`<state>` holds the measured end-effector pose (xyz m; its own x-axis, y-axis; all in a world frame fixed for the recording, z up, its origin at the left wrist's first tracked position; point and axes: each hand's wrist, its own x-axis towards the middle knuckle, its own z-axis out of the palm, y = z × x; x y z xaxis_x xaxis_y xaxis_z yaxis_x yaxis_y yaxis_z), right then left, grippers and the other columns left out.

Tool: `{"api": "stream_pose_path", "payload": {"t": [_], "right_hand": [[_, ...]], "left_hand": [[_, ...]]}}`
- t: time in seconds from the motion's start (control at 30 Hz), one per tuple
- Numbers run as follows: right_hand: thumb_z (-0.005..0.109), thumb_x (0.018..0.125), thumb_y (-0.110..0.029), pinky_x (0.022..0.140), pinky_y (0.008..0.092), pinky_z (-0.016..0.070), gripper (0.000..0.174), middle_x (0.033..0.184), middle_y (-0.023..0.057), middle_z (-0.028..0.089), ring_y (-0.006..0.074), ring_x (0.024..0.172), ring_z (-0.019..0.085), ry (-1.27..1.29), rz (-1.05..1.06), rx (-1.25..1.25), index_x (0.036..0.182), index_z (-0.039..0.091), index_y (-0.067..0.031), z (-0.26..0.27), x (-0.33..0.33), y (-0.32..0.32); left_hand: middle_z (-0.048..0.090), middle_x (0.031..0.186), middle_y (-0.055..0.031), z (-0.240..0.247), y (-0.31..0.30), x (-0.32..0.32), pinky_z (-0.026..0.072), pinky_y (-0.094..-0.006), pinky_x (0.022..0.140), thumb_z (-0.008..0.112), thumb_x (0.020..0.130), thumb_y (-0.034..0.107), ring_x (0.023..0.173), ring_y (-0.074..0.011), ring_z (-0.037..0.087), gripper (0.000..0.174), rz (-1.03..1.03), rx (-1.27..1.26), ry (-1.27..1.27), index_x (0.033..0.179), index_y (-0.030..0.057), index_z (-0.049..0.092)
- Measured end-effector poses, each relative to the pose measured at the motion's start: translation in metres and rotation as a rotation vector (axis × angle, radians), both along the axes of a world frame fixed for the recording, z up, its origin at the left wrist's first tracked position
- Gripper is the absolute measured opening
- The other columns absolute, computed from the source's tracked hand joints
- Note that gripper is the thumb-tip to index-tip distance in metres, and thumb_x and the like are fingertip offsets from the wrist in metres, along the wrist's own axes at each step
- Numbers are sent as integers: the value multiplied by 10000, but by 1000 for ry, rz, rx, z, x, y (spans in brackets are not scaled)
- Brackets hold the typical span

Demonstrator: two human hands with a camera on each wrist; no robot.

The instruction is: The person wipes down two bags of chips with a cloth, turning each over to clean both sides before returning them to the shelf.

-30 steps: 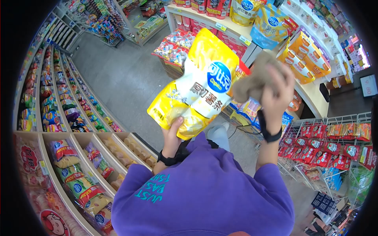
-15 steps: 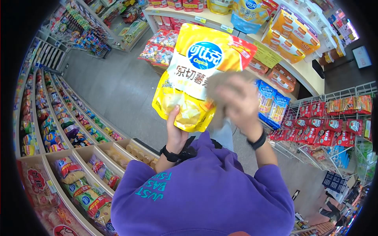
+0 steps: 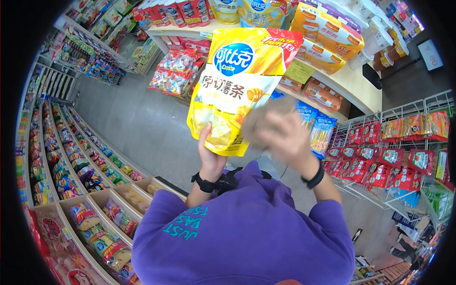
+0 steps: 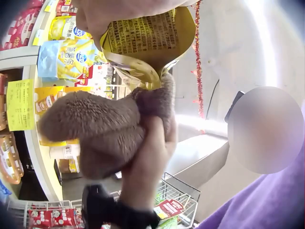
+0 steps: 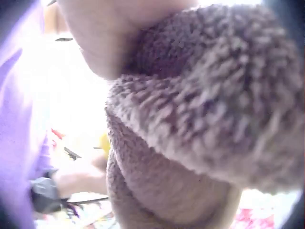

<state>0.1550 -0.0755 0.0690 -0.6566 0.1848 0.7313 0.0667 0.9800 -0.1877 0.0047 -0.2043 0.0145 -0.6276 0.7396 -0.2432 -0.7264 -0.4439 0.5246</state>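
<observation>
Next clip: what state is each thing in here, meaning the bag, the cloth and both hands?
yellow snack bag: upright, lifted in the air, puffed and apparently unopened.
brown cloth: bunched up, pressed against the bag's lower right front.
left hand: grips the bag's bottom edge, thumb on the front.
right hand: holds the cloth, fingers curled round it.

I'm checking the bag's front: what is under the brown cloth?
The cloth, gripped by the right hand, lies against the lower right front of the yellow bag. The left hand holds the bag's bottom edge. The print beneath the cloth is covered.
</observation>
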Motion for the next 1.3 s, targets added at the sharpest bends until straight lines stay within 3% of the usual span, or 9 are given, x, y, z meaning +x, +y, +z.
{"api": "stream_pose_path", "payload": {"t": [0.13,0.27,0.33,0.37,0.53,0.7,1.0,1.23,1.3], "right_hand": [[608,532,-103,674,372,462,248,970,52,597,278,753,529,-69,149,36,769,647,-169,-11,40,30],[606,585,-76,639,400,471,242,955,111,590,321,790,531,-1,-388,129,825,638,-78,6,72,124],[622,736,-127,856,388,417,266,1099,166,542,324,1038,498,229,-111,-553,979,622,-19,-76,110,182],[606,749,-106,920,368,373,288,1127,170,529,306,1087,480,520,-202,-685,1024,610,-21,-31,108,184],[520,692,75,916,383,384,348,1110,143,540,309,1033,515,671,-657,-215,1008,622,-31,22,124,157],[616,591,-38,791,365,444,374,1073,56,568,279,902,522,55,-278,157,932,671,-180,25,131,98],[604,579,-47,739,359,453,383,1027,67,581,277,830,524,256,-594,43,934,678,-168,36,133,160],[602,619,-67,740,357,459,337,990,39,588,287,837,536,-81,-237,-23,941,664,-144,29,104,163],[591,636,-46,741,352,463,310,995,54,588,295,832,550,-71,-570,-34,927,660,-130,14,110,196]], "left_hand": [[506,1225,-129,7,28,24,407,-389,932,449,875,269,1095,-251,520,485,5,-81,117,1286,29,360],[502,1219,-148,9,38,54,402,-374,954,510,836,222,1114,-256,509,517,-141,-5,54,1277,-2,362],[482,1240,-155,12,42,79,393,-372,969,528,811,210,1117,-263,507,563,-198,-7,139,1295,-7,341],[482,1240,-155,11,44,87,393,-372,969,528,811,210,1117,-263,507,563,-201,-5,139,1295,-7,341],[487,1222,-159,-7,54,93,411,-376,948,546,796,192,1096,-261,519,559,-163,-22,164,1281,-8,352],[514,1183,-153,-16,55,92,440,-363,904,576,770,158,1060,-250,538,539,-167,-110,314,1248,-15,395],[573,1103,-99,-21,55,66,446,-327,871,625,741,35,997,-203,563,445,-176,-286,487,1165,3,493],[577,1094,-96,-21,48,50,449,-320,862,646,706,-21,987,-202,565,500,-254,-277,544,1177,13,481],[576,1104,-98,-22,46,40,447,-319,864,645,703,-29,991,-199,564,501,-228,-294,496,1177,11,486]]}}
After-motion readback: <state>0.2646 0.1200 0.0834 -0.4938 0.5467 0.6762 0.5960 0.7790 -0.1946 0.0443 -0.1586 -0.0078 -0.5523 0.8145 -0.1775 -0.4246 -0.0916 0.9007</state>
